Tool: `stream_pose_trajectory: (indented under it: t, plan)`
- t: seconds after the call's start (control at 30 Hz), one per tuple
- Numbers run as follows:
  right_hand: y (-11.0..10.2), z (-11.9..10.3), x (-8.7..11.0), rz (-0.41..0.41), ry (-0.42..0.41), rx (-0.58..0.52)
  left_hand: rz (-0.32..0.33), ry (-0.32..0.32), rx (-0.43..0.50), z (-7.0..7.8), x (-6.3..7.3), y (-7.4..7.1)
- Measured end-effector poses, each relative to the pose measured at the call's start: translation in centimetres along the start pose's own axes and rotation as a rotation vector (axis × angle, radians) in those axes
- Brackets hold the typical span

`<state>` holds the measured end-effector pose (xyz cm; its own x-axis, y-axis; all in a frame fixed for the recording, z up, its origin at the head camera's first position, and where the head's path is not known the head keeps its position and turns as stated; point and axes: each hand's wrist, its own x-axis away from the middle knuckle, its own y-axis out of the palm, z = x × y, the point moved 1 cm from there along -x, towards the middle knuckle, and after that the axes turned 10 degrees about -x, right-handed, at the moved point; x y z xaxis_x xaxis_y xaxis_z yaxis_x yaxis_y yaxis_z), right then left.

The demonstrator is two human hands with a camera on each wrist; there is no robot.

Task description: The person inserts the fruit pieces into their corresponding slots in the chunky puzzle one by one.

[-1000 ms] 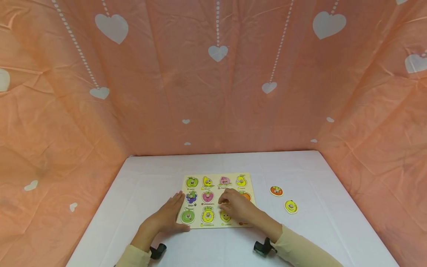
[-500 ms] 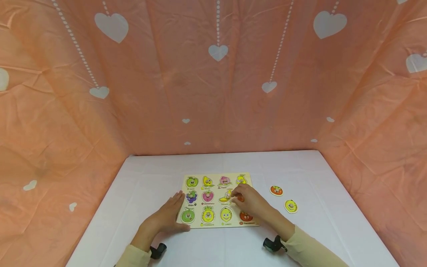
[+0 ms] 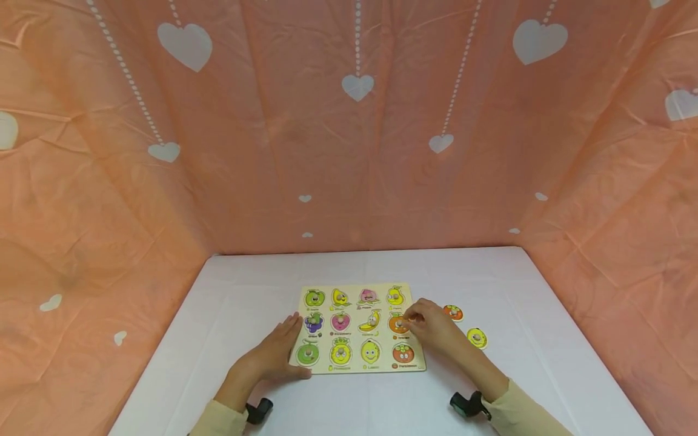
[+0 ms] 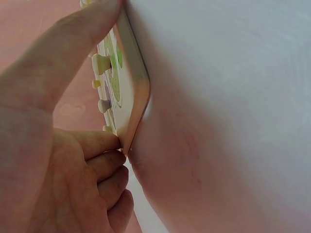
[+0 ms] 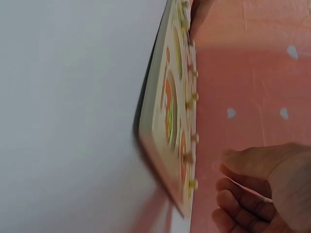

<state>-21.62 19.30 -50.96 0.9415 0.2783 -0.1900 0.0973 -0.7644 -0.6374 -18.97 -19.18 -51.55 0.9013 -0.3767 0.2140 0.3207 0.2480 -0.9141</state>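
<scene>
A wooden knobbed fruit puzzle board (image 3: 354, 333) lies on the white table. My left hand (image 3: 275, 351) rests against its left side, fingers extended along the edge and thumb at the front corner; the left wrist view shows this thumb (image 4: 73, 48) and the fingertips touching the board's edge. Beside the board's right edge is my right hand (image 3: 436, 327), overlapping the orange piece (image 3: 398, 324) there. In the right wrist view the right hand (image 5: 262, 184) hangs apart from the knobs, fingers loosely curled, nothing between them. The persimmon recess (image 5: 169, 111) and lemon recess (image 3: 370, 351) show printed fruit without knobs.
Two loose knobbed pieces lie right of the board: a red-orange persimmon piece (image 3: 454, 312), partly behind the right hand, and a yellow lemon piece (image 3: 477, 338). An orange-pink cloth with white hearts (image 3: 357, 88) hangs behind and at both sides of the table.
My right hand has moved right, from over the banana piece across the orange piece to the board's right edge, uncovering the banana and persimmon spots. The left hand has stayed in place.
</scene>
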Motion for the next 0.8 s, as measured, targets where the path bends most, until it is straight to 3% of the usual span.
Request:
stream_pose_trajectory:
  t: [0.4, 0.8]
  plan:
    - [-3.0, 2.4, 1.5, 0.097, -0.016, 0.038, 0.006, -0.008, -0.002, 0.3, 0.2, -0.2]
    - [-5.1, 4.1, 3.1, 0.161, 0.018, 0.013, 0.007, -0.010, -0.005, 0.4, 0.1, -0.2]
